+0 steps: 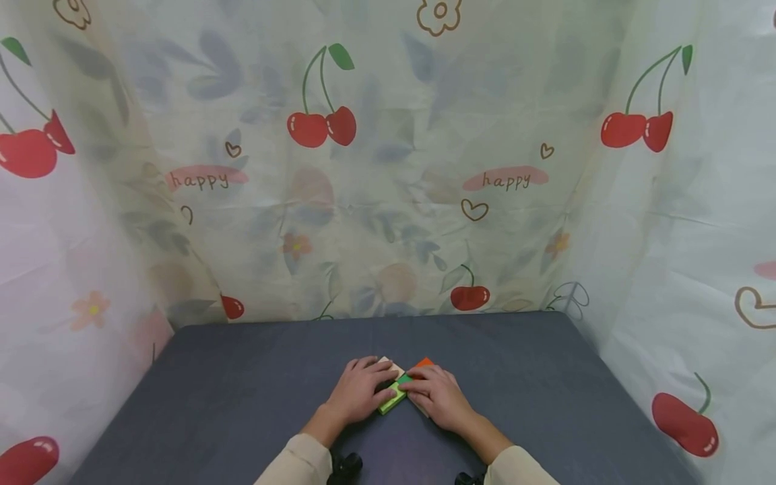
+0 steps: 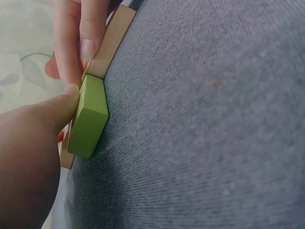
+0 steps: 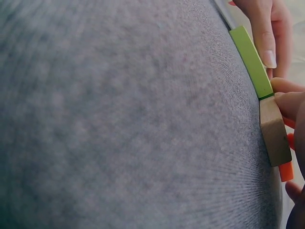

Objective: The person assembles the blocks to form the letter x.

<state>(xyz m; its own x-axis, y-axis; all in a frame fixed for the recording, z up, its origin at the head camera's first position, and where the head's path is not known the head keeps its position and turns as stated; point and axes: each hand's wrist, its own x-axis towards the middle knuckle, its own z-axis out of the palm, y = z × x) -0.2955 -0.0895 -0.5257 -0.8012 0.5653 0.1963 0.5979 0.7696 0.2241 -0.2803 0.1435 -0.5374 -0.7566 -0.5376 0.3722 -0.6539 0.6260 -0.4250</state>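
Observation:
Flat coloured blocks lie together on the table, arranged roughly as a cross. A lime-green block (image 1: 393,402) points toward the near left, and a plain wooden block (image 3: 273,131) toward the near right. Farther back are a cream block (image 1: 390,364) and an orange block (image 1: 424,362), with a darker green patch (image 1: 405,380) at the middle. My left hand (image 1: 360,389) has its fingertips on the cream block and its thumb on the lime-green one. From the right, my right hand (image 1: 444,399) touches the middle and the wooden block, its palm covering part of the blocks.
A dark grey cloth (image 1: 242,404) covers the table. Behind it and along both sides hangs a pale curtain (image 1: 388,229) printed with cherries, leaves and hearts. Black devices (image 1: 345,467) sit at the cream sleeves (image 1: 297,463).

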